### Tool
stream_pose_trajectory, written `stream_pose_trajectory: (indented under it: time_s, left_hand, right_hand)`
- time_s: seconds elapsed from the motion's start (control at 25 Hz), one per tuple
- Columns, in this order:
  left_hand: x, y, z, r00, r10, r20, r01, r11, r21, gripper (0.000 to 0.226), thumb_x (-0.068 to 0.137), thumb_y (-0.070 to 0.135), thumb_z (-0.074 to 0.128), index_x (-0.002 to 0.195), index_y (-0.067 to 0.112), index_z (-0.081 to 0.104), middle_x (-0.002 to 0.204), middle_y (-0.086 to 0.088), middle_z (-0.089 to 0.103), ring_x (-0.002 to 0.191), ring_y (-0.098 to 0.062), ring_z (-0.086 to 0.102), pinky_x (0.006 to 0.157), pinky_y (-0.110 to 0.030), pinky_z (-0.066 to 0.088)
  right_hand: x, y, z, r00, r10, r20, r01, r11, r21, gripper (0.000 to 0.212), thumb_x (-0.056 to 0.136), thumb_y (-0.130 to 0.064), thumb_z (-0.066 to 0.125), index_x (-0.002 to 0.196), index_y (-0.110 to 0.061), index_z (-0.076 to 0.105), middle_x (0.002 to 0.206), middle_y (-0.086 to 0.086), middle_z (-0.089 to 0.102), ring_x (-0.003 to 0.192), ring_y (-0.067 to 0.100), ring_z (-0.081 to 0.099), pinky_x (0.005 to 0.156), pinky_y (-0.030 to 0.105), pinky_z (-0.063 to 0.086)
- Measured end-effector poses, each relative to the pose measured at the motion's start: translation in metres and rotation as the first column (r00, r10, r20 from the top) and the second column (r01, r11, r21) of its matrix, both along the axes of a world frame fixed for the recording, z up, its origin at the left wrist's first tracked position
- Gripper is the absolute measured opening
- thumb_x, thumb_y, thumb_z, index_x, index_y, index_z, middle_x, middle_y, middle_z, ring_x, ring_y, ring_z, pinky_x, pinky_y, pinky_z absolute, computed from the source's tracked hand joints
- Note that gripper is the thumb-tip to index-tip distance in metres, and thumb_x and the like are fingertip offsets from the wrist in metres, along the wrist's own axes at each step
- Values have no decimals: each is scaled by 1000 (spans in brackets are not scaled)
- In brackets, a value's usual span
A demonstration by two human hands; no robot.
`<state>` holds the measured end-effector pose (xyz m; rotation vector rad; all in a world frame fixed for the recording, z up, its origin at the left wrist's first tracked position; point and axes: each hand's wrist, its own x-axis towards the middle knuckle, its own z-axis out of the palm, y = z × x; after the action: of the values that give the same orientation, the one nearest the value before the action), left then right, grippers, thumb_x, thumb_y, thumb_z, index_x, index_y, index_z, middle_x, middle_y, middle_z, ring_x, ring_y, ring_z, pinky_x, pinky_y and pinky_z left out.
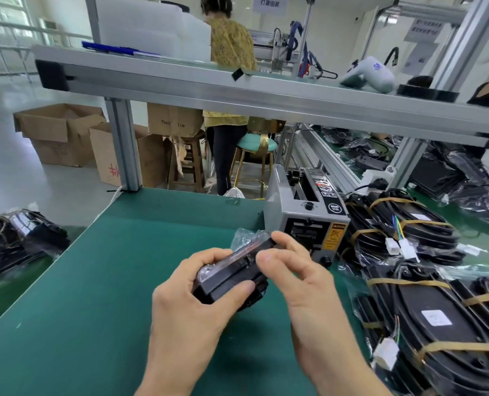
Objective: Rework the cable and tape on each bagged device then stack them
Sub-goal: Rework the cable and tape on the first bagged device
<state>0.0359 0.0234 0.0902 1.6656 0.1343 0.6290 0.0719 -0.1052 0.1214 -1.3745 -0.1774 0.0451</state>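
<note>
A black device in a clear plastic bag (231, 274) is held a little above the green table (100, 281), tilted with its far end up. My left hand (191, 307) grips its near end, thumb on top. My right hand (291, 275) pinches its far end with thumb and fingers curled round it. Loose bag plastic sticks out beyond the far end. To the right lie several bagged black devices (403, 224) with coiled cables bound by tan tape, and more (448, 318) nearer me.
A grey tape dispenser (306, 212) stands just behind my right hand. Another pile of bagged devices (14, 238) lies at the left edge. An aluminium shelf frame (237, 90) crosses overhead. People, stools and cardboard boxes (60, 132) are beyond the table.
</note>
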Motion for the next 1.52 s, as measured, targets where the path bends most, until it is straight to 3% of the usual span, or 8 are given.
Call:
stream_pose_trajectory:
  time_s: [0.16,0.32,0.6,0.8,1.0,1.32,1.52]
  left_hand:
    - [-2,-10,-3,999,46,5,-46,999,-20,44,56,22,87,94,36,70,88,11,71,77,-9,68,72,-40,59]
    - [-3,-13,-5,1000,28,-1,-28,999,-42,46,55,23,88,97,32,70,90,8,72,81,-14,69,74,-42,58]
    - [-2,-11,-6,999,21,24,-20,999,-34,45,57,21,88,96,33,70,91,8,71,80,-13,69,72,-42,58]
    - [0,-11,-8,999,33,31,-32,999,-24,45,54,32,83,97,36,70,91,9,70,80,-14,68,71,-41,59]
    - [-1,-10,-8,999,35,37,-34,999,-27,48,53,25,92,94,36,70,90,10,71,79,-11,68,71,-41,59]
    - [-2,-10,-5,997,60,54,-60,998,8,44,52,30,87,91,40,69,88,13,70,76,-5,66,69,-40,59]
    - [-1,-9,-6,996,64,54,-65,998,21,43,54,31,87,92,40,69,89,13,70,77,-6,67,71,-40,59]
  right_hand:
    - [1,2,-12,997,-75,-10,75,997,4,8,75,-20,74,69,-15,76,129,-25,51,119,-9,48,89,11,34]
    - [2,5,-14,994,-107,5,107,994,-31,9,77,-14,73,68,-14,76,127,-18,53,110,-15,50,77,-3,36]
    - [5,6,-15,996,-89,9,89,996,-8,11,76,-10,72,66,-9,75,123,-12,57,107,-12,54,83,8,40]
    - [6,9,-12,993,-114,23,114,993,-35,12,76,-8,73,63,-9,75,117,-10,60,99,-15,55,76,0,38]
    - [4,11,-13,989,-143,48,145,989,-43,12,74,-11,73,62,-14,74,115,-15,60,100,-14,56,89,18,41]
    - [4,11,-12,993,-107,47,110,992,-54,12,76,-11,72,63,-12,74,115,-16,58,101,-15,55,83,6,40]
    - [5,9,-14,998,-58,7,58,998,-22,11,78,-9,71,67,-7,74,123,-7,57,109,-4,56,87,13,39]
